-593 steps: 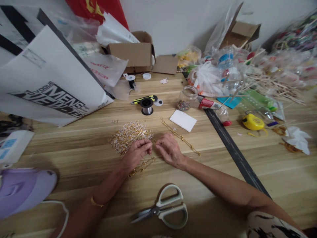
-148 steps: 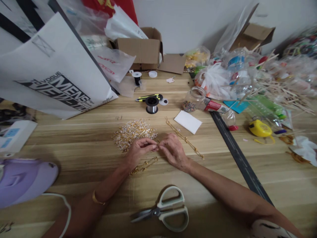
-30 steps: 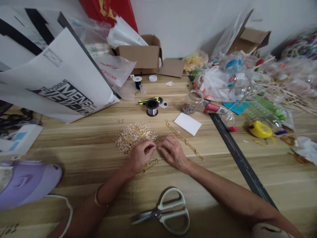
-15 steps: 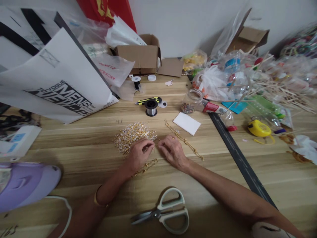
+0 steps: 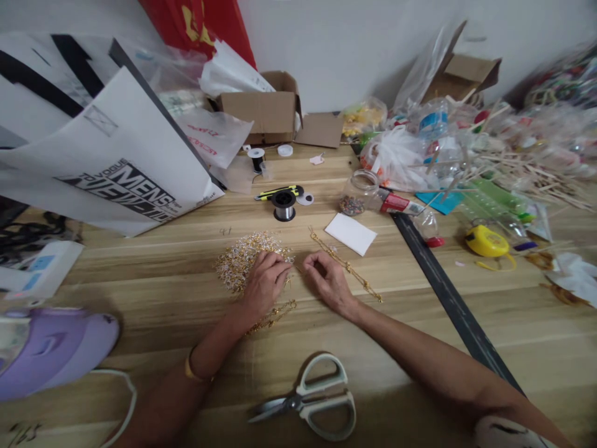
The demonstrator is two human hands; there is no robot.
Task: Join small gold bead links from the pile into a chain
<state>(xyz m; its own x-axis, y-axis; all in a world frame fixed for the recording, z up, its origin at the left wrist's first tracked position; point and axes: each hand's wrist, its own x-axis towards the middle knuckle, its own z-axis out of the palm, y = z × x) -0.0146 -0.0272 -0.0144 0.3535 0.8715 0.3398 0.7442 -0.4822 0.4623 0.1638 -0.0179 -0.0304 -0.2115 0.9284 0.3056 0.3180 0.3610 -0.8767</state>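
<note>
My left hand (image 5: 267,281) rests on the right edge of a heap of small gold and clear bead pieces (image 5: 237,256). Its fingers are bent and close together at that edge; anything between them is too small to name. Just right of it, my right hand (image 5: 330,281) is closed in a pinch, thumb against curled fingers. A thin thing seems to show at its fingertips, but I cannot make it out. One gold chain (image 5: 275,314) lies below my left hand. A second gold chain (image 5: 351,269) runs along the table past the far side of my right hand.
Scissors (image 5: 303,398) lie near the front. Beyond the hands are a wire spool (image 5: 283,206), a yellow-black cutter (image 5: 270,193), a white card (image 5: 351,234) and a bead jar (image 5: 357,193). A purple iron (image 5: 60,348) stands left; a yellow tape measure (image 5: 487,241) lies right.
My left hand has turned back-up and moved slightly up onto the heap's edge. My right hand has shifted a little to the right, fingers more curled, so the gap between the hands is wider.
</note>
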